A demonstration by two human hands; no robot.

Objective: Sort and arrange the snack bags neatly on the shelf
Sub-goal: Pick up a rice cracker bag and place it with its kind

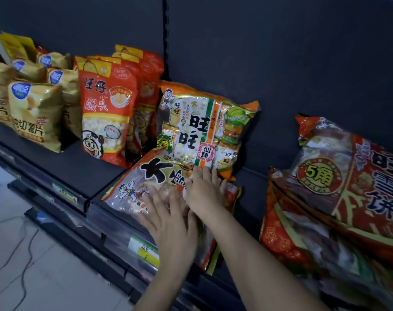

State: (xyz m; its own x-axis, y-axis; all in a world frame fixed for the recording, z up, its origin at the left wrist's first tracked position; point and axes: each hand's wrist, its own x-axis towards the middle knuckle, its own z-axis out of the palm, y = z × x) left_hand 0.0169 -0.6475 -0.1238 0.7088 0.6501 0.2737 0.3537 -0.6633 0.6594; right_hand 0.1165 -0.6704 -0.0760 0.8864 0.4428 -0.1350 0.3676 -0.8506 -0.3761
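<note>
Dark shelf (65,163) under snack bags (105,113), pale floor tiles (34,279).

Both the left forearm (168,272) and right forearm (258,257) are bare.

The left hand (171,221) and right hand (204,194) lie over the flat bag (155,170), hiding much of its print. At the right end of the shelf (63,162) the red bags (348,187) run out of view. Price labels (144,248) along its front edge blur beyond reading.
</note>
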